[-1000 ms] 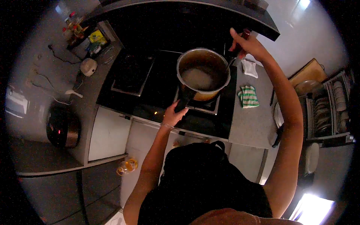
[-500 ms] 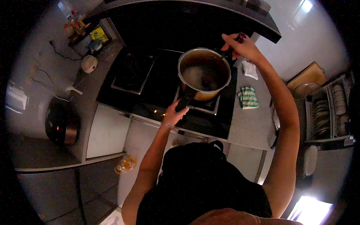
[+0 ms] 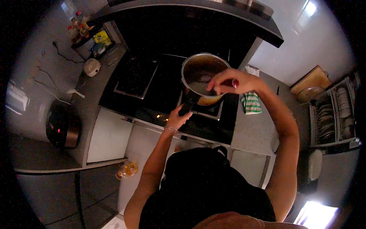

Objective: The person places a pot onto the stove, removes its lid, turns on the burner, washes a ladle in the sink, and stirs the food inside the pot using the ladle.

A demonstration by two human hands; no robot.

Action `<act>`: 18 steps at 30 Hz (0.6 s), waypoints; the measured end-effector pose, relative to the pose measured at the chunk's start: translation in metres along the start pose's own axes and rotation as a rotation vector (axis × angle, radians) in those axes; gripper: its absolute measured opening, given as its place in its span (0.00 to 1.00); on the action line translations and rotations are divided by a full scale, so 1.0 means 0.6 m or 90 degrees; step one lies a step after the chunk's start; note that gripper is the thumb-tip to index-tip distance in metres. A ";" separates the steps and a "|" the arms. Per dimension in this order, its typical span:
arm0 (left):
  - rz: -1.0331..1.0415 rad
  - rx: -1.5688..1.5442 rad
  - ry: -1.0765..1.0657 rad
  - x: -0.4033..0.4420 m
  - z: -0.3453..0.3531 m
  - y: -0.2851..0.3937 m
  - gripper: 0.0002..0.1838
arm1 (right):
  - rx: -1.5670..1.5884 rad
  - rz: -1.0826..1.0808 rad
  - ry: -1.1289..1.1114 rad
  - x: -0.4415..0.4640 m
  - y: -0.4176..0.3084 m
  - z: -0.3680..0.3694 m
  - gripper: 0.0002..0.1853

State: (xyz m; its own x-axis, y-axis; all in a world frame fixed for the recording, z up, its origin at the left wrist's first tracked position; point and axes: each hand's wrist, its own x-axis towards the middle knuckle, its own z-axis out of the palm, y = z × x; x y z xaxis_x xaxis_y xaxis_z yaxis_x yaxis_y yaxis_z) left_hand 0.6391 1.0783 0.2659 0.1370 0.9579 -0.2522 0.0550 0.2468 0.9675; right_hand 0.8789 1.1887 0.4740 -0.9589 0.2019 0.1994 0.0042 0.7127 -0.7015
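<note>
A metal pot (image 3: 196,63) with a brown-stained inside stands over the right burner, tilted slightly toward me. My left hand (image 3: 178,118) is wrapped round its black handle (image 3: 187,107). Over the pot's right rim is my right hand (image 3: 232,82), closed round a dark utensil with a reddish end (image 3: 235,83). The utensil's lower part is hidden by the hand and the pot. Some cloudy contents show at the pot's bottom.
A green-striped cloth (image 3: 251,103) lies on the counter right of the stove. Further right are a cutting board (image 3: 311,82) and a dish rack (image 3: 331,114). A rice cooker (image 3: 63,128) is at left. An oil bottle (image 3: 127,170) stands low at left. The hood (image 3: 267,26) overhangs the stove.
My right hand has come down and left from beyond the pot's upper right to over its right rim, still with the utensil. My left hand keeps its hold on the handle.
</note>
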 end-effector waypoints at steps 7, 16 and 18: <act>0.001 -0.009 0.006 -0.001 0.003 0.000 0.26 | 0.088 0.292 0.102 -0.035 -0.089 -0.050 0.07; 0.009 -0.048 0.004 -0.005 0.004 0.000 0.27 | -0.095 0.092 0.161 -0.030 0.033 0.004 0.05; 0.009 -0.043 0.009 -0.005 0.003 0.000 0.27 | -0.080 0.136 0.139 -0.032 0.029 0.015 0.05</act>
State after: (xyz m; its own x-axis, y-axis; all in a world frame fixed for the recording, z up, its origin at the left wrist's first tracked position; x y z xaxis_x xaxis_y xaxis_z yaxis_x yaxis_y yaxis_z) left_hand 0.6406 1.0754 0.2666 0.1234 0.9632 -0.2386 -0.0138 0.2421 0.9702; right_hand 0.8948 1.1911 0.4517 -0.8490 0.4854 0.2088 0.2467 0.7135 -0.6558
